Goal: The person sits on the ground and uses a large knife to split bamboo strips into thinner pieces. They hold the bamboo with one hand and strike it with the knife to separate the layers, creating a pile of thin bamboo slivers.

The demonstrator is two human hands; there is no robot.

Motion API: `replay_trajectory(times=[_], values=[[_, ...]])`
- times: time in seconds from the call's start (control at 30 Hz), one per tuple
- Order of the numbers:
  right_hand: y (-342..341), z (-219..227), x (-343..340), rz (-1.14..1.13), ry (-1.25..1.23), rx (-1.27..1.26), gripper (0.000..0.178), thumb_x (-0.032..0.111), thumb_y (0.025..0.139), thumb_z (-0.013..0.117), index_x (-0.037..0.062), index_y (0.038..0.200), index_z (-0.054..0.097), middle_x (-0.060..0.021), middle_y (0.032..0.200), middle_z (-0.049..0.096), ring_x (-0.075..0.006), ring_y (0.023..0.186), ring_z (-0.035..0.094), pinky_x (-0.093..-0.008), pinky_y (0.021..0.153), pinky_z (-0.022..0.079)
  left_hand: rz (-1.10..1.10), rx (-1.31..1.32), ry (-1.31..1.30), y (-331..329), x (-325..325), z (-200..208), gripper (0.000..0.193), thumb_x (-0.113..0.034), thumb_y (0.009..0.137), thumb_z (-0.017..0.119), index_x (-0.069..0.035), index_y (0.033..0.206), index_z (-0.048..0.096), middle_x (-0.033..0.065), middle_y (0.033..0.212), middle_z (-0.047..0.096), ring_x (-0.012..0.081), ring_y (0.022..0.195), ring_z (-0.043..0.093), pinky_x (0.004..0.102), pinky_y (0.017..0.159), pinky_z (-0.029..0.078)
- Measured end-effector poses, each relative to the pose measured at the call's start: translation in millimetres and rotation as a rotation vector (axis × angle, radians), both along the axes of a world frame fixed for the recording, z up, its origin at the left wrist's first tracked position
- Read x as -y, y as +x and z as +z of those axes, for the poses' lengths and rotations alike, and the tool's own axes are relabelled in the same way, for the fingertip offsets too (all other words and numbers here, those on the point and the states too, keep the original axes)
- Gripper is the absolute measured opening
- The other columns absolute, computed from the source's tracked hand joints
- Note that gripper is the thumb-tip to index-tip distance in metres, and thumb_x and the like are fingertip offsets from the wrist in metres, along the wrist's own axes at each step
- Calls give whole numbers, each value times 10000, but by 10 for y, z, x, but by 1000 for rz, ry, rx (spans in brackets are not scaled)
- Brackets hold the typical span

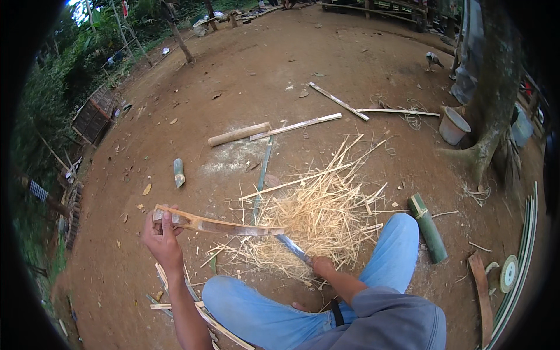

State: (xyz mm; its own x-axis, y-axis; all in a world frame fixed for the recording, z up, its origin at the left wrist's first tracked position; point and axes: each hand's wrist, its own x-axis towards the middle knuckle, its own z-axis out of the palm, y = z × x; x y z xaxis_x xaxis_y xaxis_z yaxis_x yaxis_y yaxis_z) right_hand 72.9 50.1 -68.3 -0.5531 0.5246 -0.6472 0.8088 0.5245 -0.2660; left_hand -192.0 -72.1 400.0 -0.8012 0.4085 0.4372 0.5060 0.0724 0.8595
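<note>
My left hand is closed around one end of a split bamboo piece, with the thumb on top near a joint. The piece is held up and stretches to the right above the ground, its hollow inner face showing. In my right hand is a long-bladed knife, its handle hidden by my fingers. The blade slants up and left to the bamboo's far right end; whether it touches or only overlaps there I cannot tell. Beneath both lies a heap of pale bamboo shavings, in front of my bent knees.
A green bamboo section lies beside my right knee, a short one farther left. Ahead are a thick bamboo length and several split strips. A bucket stands by a tree. Long green strips lie far right.
</note>
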Motion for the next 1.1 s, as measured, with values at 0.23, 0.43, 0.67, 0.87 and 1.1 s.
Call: replay_trajectory(times=[0.23, 0.43, 0.67, 0.87, 1.1], values=[[50, 177, 255, -83, -69, -13, 563, 322, 783, 672, 3, 1218, 511, -214, 1150, 630, -363, 1037, 641, -461, 845, 541, -38, -16, 12, 172, 321, 160, 264, -224, 974, 580, 7, 1101, 593, 114, 991, 697, 120, 831, 656, 232, 609, 548], [-182, 237, 498, 234, -17, -282, 579, 401, 842, 605, -25, 1220, 503, -251, 1153, 610, -375, 1016, 636, -471, 843, 516, -35, -39, -3, 120, 538, -349, 229, -200, 977, 573, -4, 1088, 611, 84, 966, 700, 97, 813, 638, 236, 625, 543], [56, 1627, 869, 75, -30, -449, 486, 390, 882, 585, -80, 1000, 609, -264, 849, 663, -408, 784, 669, -449, 697, 543, -103, -63, 24, 191, 845, 683, 199, -180, 970, 582, -11, 1057, 641, 56, 952, 697, 85, 789, 616, 240, 638, 520], [261, 2272, 708, -416, -445, -172, 471, 341, 894, 568, -87, 1089, 598, -187, 778, 646, -265, 534, 630, -391, 470, 518, -243, -36, -46, 49, 676, 680, 261, -198, 977, 566, 5, 1138, 596, 109, 1003, 689, 147, 875, 668, 298, 688, 591], [465, 1508, 656, -385, -320, -277, 621, 478, 929, 455, -107, 957, 661, -274, 734, 622, -353, 716, 658, -447, 651, 499, -237, 40, 51, 224, 522, 108, 244, -182, 983, 559, 19, 1114, 604, 97, 970, 685, 127, 846, 650, 303, 719, 588]])
